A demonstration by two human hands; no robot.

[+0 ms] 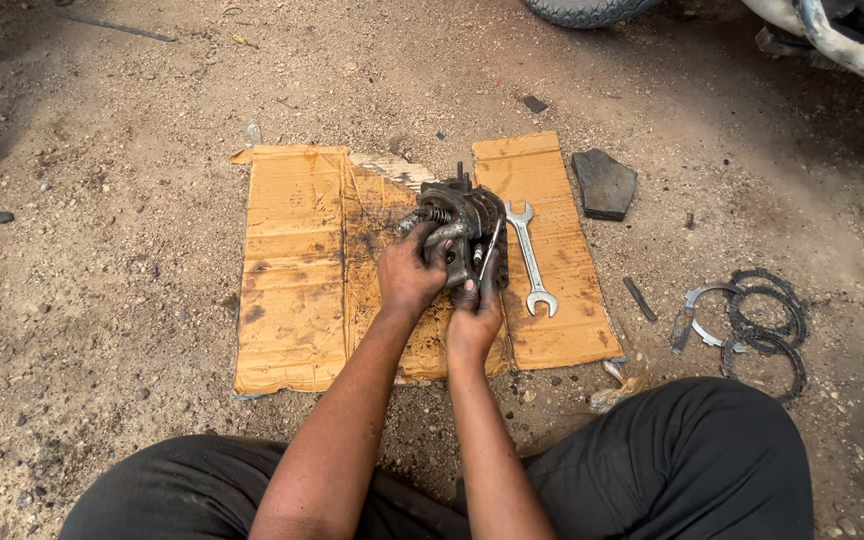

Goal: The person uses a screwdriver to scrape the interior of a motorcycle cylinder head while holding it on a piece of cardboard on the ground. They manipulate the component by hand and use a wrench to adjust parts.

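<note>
While both hands work on it, the biggest thing under them is the cardboard sheet: flattened, tan, corrugated, oil-stained dark in the middle, torn at the top edge, lying on gritty dirt ground with scattered pebbles. On the sheet's centre sits the engine part, a blocky cast-metal assembly, dark grey and greasy, with a coil spring and a curved arm showing on its left side and a short stud sticking up at the far end. Its long axis runs away from the person, near end toward the knees, far end toward the cardboard's top edge; it stands tilted up rather than flat. Left hand is wrapped round the part's left side, fingers curled on it. Right hand grips the near end from below, fingers closed; a thin bright rod-like tool in it can't be made out clearly. Just right of the part, open-ended spanner, bright steel, lies parallel to it, not touching. Off the sheet to the right: flat dark stone, then thin metal rings in a loose pile on the dirt.
</note>
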